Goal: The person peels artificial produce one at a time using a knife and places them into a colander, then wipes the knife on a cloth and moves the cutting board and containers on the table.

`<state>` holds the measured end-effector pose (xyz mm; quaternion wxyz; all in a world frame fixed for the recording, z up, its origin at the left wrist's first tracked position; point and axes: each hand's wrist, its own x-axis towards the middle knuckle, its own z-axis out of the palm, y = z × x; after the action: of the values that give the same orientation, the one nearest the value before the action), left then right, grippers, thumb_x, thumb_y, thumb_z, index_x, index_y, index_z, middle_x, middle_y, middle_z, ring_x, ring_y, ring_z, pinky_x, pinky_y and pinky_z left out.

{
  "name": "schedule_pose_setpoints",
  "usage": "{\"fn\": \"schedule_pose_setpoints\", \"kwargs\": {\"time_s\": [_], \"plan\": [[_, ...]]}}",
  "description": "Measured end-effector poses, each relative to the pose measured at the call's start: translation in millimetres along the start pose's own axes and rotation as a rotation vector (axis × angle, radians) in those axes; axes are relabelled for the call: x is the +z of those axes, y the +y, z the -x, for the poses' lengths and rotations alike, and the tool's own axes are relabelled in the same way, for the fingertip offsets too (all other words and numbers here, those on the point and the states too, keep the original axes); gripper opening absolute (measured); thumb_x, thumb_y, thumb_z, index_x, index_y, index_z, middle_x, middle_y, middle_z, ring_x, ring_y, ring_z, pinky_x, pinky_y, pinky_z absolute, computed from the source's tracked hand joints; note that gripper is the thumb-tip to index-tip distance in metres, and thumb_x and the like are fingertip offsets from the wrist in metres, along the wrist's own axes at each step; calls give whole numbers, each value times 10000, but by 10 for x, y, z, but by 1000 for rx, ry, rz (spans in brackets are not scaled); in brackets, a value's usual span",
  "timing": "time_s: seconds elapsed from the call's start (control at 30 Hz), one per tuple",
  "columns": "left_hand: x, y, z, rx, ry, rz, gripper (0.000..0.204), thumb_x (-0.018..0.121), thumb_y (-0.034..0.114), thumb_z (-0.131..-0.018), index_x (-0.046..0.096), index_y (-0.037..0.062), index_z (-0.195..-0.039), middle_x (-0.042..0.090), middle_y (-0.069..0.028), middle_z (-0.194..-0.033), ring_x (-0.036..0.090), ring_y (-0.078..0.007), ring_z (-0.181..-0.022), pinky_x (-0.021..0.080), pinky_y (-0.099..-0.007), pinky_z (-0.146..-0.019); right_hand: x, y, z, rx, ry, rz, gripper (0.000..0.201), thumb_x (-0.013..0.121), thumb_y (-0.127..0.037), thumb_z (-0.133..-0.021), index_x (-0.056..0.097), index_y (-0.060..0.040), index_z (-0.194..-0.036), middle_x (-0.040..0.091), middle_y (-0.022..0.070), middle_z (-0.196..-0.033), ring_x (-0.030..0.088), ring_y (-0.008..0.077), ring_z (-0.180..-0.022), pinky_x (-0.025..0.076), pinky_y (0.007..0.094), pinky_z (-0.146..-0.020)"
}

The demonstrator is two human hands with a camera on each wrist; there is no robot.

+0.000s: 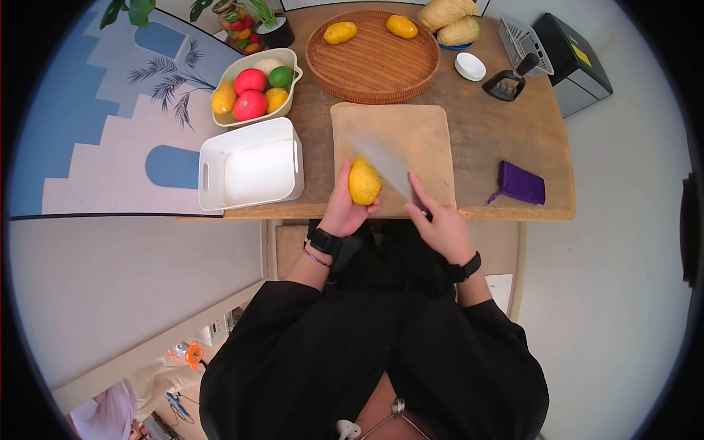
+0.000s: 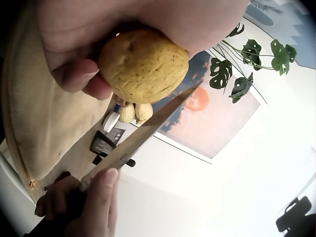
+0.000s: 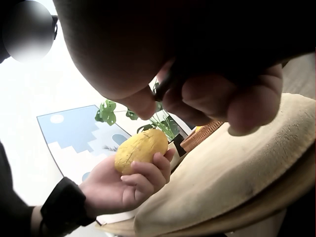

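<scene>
A yellow potato with speckled, scored skin rests in my left hand, whose fingers and thumb curl round it. My right hand grips a knife by its dark handle. The broad knife blade is blurred in the head view and slants up toward the potato. In the left wrist view the blade passes just below the potato. Both hands are over the near part of a tan cutting board. From the right wrist, the potato shows thin lines across its skin.
Behind the board lies a round wicker tray with two more potatoes. To the left stand a white bin and a bowl of produce. A purple pouch, a white dish and a black-handled tool lie on the right.
</scene>
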<state>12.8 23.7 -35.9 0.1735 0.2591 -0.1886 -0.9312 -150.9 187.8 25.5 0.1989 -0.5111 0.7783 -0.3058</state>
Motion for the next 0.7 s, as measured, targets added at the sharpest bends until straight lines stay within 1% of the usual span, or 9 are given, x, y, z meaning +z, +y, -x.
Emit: {"fn": "schedule_pose_setpoints", "kwargs": {"time_s": [0.07,0.17,0.23,0.3,0.4,0.53,0.63,0.67,0.7], "plan": [[100,-65,-30,41,108,7,586,405,660,-1044,616,141,-1216,665,-46,-974,607,-191,-740,446,-308,-600,62,-51,33,-162,-1,53,638,687,-385,-958,459,-343,-1553,700,151,-744,685,372,-633,544,446,-573],[264,-92,-26,75,234,20,594,396,666,-1041,613,144,-1224,674,-57,-986,613,-195,-738,453,-305,-603,55,-202,90,-73,-198,278,666,713,-346,-948,451,-343,-1560,720,149,-810,710,343,-697,563,418,-641],[225,-61,-36,75,253,31,578,398,656,-1044,612,150,-1223,678,-55,-991,611,-197,-733,454,-305,-606,168,-108,60,-75,-181,261,664,705,-345,-954,444,-335,-1565,722,161,-818,710,353,-703,562,424,-642],[11,-16,-10,30,-40,-16,565,387,628,-1054,615,142,-1232,684,-59,-996,611,-205,-731,463,-314,-621,284,37,12,-81,85,105,671,687,-429,-954,435,-332,-1569,688,160,-712,683,368,-622,540,461,-567],[25,7,40,6,-30,-14,571,370,614,-1058,619,129,-1231,678,-76,-983,606,-212,-731,462,-324,-629,264,144,-60,-20,162,90,669,688,-419,-956,437,-323,-1568,689,160,-717,684,369,-625,539,462,-567],[0,17,13,64,24,150,600,377,627,-1052,615,110,-1241,687,-118,-1011,648,-231,-808,512,-353,-675,170,91,1,-143,140,31,673,692,-415,-953,436,-326,-1569,675,159,-692,676,370,-614,535,459,-562],[125,8,0,92,146,218,621,404,644,-1037,615,97,-1242,700,-129,-1053,689,-256,-906,566,-401,-785,188,-30,108,-184,-44,149,678,716,-361,-948,444,-322,-1568,680,146,-711,686,354,-636,550,429,-599],[-137,-7,-58,47,-113,157,636,437,663,-1022,614,96,-1248,704,-120,-1089,699,-268,-993,571,-436,-893,223,-48,131,-208,-66,165,687,723,-371,-941,445,-326,-1568,661,141,-682,675,349,-611,542,430,-582],[-168,-24,-90,47,-115,156,636,437,663,-1022,614,96,-1248,704,-120,-1089,699,-268,-993,571,-436,-893,250,-72,149,-234,-88,182,696,730,-381,-935,445,-330,-1568,642,136,-653,664,343,-586,534,430,-566]]}}
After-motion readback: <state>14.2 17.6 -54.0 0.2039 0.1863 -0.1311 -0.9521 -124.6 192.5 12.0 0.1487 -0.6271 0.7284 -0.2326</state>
